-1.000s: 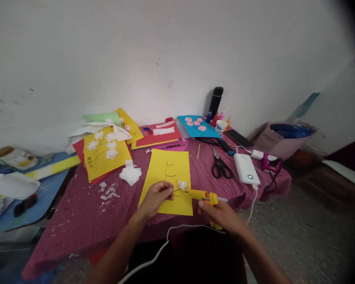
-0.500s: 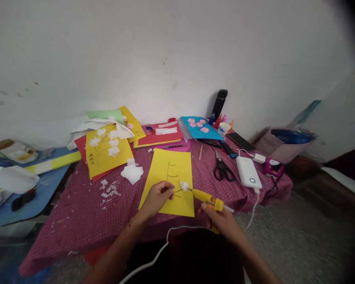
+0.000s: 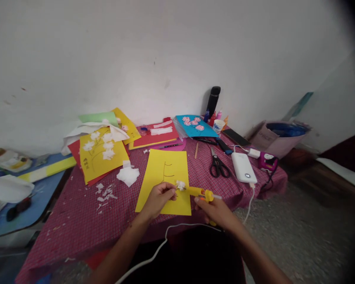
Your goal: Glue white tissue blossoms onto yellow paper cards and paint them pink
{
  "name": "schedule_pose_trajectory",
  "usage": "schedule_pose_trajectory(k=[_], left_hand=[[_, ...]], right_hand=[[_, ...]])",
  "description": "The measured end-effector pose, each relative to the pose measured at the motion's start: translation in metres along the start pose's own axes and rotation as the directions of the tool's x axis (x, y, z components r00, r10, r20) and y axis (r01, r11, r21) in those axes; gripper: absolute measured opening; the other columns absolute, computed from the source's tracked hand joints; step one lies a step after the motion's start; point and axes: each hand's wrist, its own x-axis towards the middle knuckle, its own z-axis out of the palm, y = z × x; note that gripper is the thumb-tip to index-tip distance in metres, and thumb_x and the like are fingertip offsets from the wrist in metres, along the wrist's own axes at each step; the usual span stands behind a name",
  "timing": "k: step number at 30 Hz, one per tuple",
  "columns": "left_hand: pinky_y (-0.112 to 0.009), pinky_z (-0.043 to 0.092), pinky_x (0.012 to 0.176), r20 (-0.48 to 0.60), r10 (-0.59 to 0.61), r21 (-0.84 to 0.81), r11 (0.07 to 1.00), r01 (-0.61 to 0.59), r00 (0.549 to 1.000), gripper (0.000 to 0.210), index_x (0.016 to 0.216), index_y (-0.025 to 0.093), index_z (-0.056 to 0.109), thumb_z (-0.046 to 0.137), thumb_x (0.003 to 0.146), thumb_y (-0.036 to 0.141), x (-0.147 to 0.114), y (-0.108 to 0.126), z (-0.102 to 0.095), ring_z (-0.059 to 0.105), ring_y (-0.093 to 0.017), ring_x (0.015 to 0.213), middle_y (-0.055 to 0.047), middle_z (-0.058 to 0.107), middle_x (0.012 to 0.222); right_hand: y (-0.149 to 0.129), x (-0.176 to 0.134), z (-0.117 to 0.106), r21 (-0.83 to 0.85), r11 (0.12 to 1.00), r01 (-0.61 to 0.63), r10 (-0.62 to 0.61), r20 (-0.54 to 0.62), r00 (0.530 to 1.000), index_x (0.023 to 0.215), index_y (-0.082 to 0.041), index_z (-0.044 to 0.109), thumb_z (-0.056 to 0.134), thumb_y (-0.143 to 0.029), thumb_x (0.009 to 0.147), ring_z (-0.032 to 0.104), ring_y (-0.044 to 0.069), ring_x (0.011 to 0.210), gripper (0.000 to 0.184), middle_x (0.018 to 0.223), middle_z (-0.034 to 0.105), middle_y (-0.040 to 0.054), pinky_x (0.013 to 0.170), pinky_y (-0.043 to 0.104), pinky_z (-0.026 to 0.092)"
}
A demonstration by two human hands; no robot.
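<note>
A yellow sheet (image 3: 154, 195) with drawn brown branch lines lies in front of me. Near its right edge sits a white paper blossom (image 3: 180, 185). My right hand (image 3: 211, 209) grips a yellow hot glue gun (image 3: 199, 192) by its handle, with a glue stick poking out the back. The gun's nozzle reaches the blossom's lower right side. Just left of the blossom, my left hand (image 3: 161, 197) hovers over the sheet with thumb and forefinger pinched together. What they hold, if anything, is too small to make out.
White paper pieces (image 3: 128, 176) and scraps (image 3: 107, 193) lie left of the sheet. To the right are scissors (image 3: 219, 165), a wooden stick (image 3: 196, 150) and a white power bank (image 3: 243, 167). Finished blossom cards (image 3: 118, 165) lie behind. A white cable (image 3: 165, 240) crosses my lap.
The glue gun has come a little left, its nozzle now closer against the blossom. My left hand stays pinched beside it. The whole view has shifted slightly.
</note>
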Motion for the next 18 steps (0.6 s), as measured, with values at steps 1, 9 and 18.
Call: schedule_pose_trajectory(k=[1,9,18], left_hand=[[-0.027,0.052,0.072,-0.007,0.0,0.011,1.0,0.0,1.0,0.024,0.088,0.015,0.068,0.073,0.075,0.034,0.0003,-0.0002,0.0004,0.063,-0.013,0.068,-0.002,0.068,0.075],[-0.028,0.05,0.072,-0.003,0.023,0.075,0.997,-0.023,1.0,0.022,0.09,0.015,0.067,0.069,0.077,0.032,0.0035,-0.0014,0.0039,0.063,-0.013,0.068,-0.001,0.068,0.074],[-0.026,0.048,0.064,-0.02,0.013,0.088,0.996,-0.011,1.0,0.025,0.09,0.013,0.068,0.07,0.075,0.032,0.0035,-0.0007,0.0034,0.06,-0.012,0.066,-0.001,0.066,0.075]], right_hand=[[0.0001,0.0008,0.0002,0.001,1.0,0.001,-0.001,-0.002,1.0,0.073,-0.021,0.066,0.06,-0.065,0.085,0.052,0.013,0.038,0.046,0.044,0.053,-0.0034,0.04,0.023,0.036],[0.0037,0.0069,0.0006,-0.026,1.0,-0.017,0.017,0.001,1.0,0.074,-0.02,0.064,0.055,-0.061,0.089,0.051,0.013,0.037,0.045,0.042,0.052,-0.0037,0.039,0.022,0.036],[0.0017,0.0056,0.0,-0.033,0.999,-0.029,0.029,0.008,1.0,0.074,-0.02,0.063,0.055,-0.059,0.089,0.051,0.013,0.036,0.043,0.041,0.051,-0.0045,0.04,0.022,0.036]])
